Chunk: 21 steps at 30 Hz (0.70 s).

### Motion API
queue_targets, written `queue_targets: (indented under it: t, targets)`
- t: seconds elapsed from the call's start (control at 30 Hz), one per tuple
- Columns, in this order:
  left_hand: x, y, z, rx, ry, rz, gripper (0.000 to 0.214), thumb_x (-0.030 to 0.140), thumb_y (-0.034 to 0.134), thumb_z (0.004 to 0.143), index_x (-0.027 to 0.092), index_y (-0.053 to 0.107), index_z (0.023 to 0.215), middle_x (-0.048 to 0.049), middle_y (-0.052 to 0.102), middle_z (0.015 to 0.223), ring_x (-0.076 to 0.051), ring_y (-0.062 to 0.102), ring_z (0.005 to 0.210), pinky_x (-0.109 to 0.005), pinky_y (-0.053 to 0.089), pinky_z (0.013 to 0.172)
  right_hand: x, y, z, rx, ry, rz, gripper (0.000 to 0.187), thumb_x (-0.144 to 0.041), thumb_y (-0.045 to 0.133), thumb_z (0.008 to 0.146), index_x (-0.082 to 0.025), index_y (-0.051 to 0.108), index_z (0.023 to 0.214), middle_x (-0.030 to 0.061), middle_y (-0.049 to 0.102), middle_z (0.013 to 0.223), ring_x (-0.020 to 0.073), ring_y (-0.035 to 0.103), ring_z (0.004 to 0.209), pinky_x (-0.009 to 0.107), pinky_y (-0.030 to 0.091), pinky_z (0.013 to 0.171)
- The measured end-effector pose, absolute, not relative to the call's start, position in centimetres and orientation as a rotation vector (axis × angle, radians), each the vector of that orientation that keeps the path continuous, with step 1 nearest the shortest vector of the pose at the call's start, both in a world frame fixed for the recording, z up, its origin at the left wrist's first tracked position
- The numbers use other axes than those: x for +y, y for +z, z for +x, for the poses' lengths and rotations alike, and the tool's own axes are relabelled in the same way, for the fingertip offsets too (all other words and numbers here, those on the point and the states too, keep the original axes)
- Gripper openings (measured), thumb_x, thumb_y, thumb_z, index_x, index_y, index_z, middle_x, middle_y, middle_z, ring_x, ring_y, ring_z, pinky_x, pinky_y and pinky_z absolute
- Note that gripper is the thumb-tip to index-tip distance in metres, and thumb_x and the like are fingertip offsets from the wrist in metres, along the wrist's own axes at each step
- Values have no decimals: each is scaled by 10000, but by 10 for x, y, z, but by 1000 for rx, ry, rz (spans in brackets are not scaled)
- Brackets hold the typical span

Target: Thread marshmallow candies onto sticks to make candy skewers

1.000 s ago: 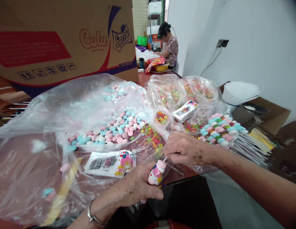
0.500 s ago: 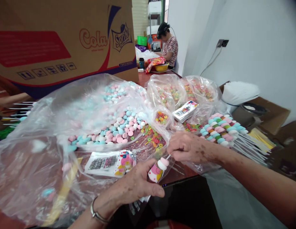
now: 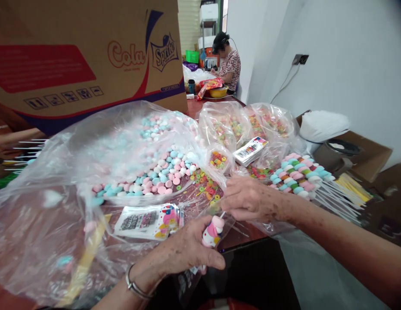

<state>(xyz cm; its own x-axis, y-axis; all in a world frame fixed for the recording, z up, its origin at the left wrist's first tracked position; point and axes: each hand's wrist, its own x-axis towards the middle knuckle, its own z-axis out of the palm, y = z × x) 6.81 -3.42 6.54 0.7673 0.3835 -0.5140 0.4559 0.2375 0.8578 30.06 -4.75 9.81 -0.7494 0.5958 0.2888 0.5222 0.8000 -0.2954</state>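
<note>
My left hand (image 3: 187,247), a bangle on its wrist, is wrapped round a small printed bag (image 3: 209,238) of clear, white and pink plastic. A marshmallow skewer (image 3: 217,222) sits partly inside the bag's mouth, its pink and white pieces showing at the top. Its white stick (image 3: 222,214) is pinched in the fingers of my right hand (image 3: 248,200), just above. Left of my left hand lies a stack of printed bags (image 3: 145,221). Past my right hand, finished-looking skewers (image 3: 297,174) of marshmallows and coloured rings are piled, sticks pointing right.
A big plastic sack (image 3: 100,142) spills pink, blue and white marshmallows (image 3: 158,178). Ring candies (image 3: 205,183) lie beside them, with bagged rings (image 3: 232,125) behind. More printed packs (image 3: 251,150) rest there. A cardboard box (image 3: 90,51) stands at the back left; a person (image 3: 228,62) sits farther off.
The marshmallow skewer has slid lower into the bag, with less of it above the rim. My right hand has shifted slightly left and down with the stick.
</note>
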Motion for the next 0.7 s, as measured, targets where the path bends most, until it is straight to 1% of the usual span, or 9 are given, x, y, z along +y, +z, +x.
queue_targets:
  t: [0.07, 0.13, 0.27, 0.37, 0.47, 0.57, 0.7]
  targets:
    - [-34, 65, 66, 750, -115, 1337, 486, 299, 860, 637, 212, 569, 1016, 62, 567, 648, -121, 515, 508, -240, 449, 478, -48, 101, 304, -2598, 325, -921, 268, -179, 487, 948, -160, 680, 763, 16, 590, 696, 157, 464, 711, 294, 320, 715]
    - [-33, 65, 64, 731, -168, 1353, 457, 323, 852, 655, 209, 569, 995, 69, 553, 610, -108, 498, 481, -214, 413, 450, -49, 104, 304, -2601, 377, -973, 252, -171, 505, 933, -159, 674, 746, 12, 596, 694, 153, 471, 706, 289, 320, 713]
    - [-31, 67, 59, 723, -243, 1427, 447, 384, 868, 634, 215, 591, 941, 68, 536, 584, -96, 459, 454, -193, 362, 405, -48, 105, 302, -2607, 406, -971, 246, -134, 522, 907, -156, 647, 696, 0, 596, 671, 146, 466, 701, 280, 313, 710]
    - [-29, 72, 58, 708, -274, 1495, 401, 393, 866, 632, 217, 629, 903, 57, 536, 584, -94, 456, 446, -181, 319, 382, -44, 105, 304, -2616, 405, -904, 228, -117, 523, 892, -160, 656, 711, -4, 589, 657, 143, 457, 691, 280, 307, 704]
    - [-26, 76, 59, 729, -256, 1477, 423, 386, 871, 622, 220, 603, 903, 72, 521, 561, -94, 470, 433, -175, 330, 378, -44, 105, 305, -2608, 396, -881, 210, -118, 529, 885, -166, 670, 738, -2, 600, 664, 147, 459, 695, 284, 309, 709]
    - [-26, 74, 61, 783, -191, 1412, 484, 384, 868, 628, 216, 564, 966, 78, 534, 579, -102, 501, 447, -179, 361, 397, -48, 104, 302, -2603, 381, -940, 233, -125, 526, 891, -166, 655, 701, 3, 610, 668, 147, 467, 693, 287, 315, 708]
    - [-30, 66, 67, 801, -93, 1428, 502, 365, 869, 620, 211, 563, 988, 45, 572, 727, -106, 520, 487, -203, 394, 418, -53, 100, 298, -2638, 456, -974, 228, -127, 524, 888, -164, 656, 705, 5, 630, 688, 147, 504, 706, 288, 337, 726]
